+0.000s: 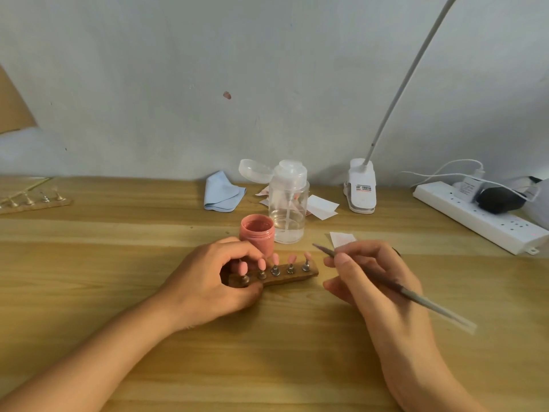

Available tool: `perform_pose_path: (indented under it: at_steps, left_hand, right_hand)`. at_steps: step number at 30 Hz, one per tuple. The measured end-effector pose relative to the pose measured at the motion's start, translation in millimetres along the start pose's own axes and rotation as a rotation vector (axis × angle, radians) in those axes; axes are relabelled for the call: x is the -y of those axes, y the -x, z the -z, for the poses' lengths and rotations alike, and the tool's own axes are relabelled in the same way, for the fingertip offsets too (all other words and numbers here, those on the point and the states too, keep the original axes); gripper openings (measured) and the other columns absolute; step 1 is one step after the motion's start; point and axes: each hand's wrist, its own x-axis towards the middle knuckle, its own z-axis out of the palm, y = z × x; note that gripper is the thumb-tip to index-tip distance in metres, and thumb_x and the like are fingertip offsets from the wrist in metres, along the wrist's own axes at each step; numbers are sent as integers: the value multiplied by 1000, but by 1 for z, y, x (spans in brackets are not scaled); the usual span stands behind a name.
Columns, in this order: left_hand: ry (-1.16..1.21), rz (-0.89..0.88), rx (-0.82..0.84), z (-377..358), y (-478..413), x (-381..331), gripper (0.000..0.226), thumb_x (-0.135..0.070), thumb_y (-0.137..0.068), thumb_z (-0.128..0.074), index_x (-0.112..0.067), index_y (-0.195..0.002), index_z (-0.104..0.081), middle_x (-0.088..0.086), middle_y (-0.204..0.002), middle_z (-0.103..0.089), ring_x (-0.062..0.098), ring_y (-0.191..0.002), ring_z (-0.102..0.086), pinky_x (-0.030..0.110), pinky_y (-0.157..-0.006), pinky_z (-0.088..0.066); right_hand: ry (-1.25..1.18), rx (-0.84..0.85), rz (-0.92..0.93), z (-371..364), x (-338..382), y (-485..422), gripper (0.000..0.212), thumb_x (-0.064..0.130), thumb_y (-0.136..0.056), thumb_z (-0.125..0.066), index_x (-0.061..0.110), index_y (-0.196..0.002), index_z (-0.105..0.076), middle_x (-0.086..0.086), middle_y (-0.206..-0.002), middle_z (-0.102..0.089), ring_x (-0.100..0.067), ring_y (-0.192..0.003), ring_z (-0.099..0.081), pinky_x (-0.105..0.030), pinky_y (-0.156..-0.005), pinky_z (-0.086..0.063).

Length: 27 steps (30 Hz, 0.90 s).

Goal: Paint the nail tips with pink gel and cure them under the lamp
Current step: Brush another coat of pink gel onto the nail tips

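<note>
Five pink nail tips (276, 259) stand on a wooden holder (297, 275) at the frame's centre, just in front of the open gel jar (257, 233). The left hand (205, 281) grips the holder's left end; the right hand (371, 281) pinches a brush (421, 297). A steady holder and a lightly loaded brush should keep the strokes even.

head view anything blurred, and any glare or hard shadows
Head view: the thin grey brush in the right hand smears at its rear end, likely motion; light is soft and warm; shadows on the wooden table are faint; no strong glare.
</note>
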Motion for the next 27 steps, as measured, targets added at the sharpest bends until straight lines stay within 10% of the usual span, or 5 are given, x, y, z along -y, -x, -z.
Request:
perform_pose_path:
  at_steps: [7,13,27]
  left_hand:
    - [6,-46,-6,-1,1,0,25,-8,-71,-82,-25,-88,-72,-16,-89,-65,9,-70,-54,16,-68,-43]
    - [-32,-92,-48,-2,3,-3,19,-23,-69,-72,-28,-88,-72,-9,-91,-65,13,-71,-57,28,-67,-50]
    - [-59,-96,-42,-1,3,-7,27,-5,-71,-80,-25,-87,-72,-12,-91,-64,13,-71,-57,18,-67,-44]
  right_hand:
    - [-26,-70,-47,3,-6,-4,15,0,-89,-61,11,-79,-59,-12,-76,-71,-15,-59,-64,-26,-65,-56]
    - [18,-82,-58,2,-5,-5,3,23,-64,-61,23,-63,-58,-6,-61,-68,-14,-55,-61,-15,-53,-47]
    - [6,-76,-59,2,-6,-6,19,-4,-86,-58,7,-71,-53,-10,-64,-71,-11,-44,-52,-16,-49,-46]
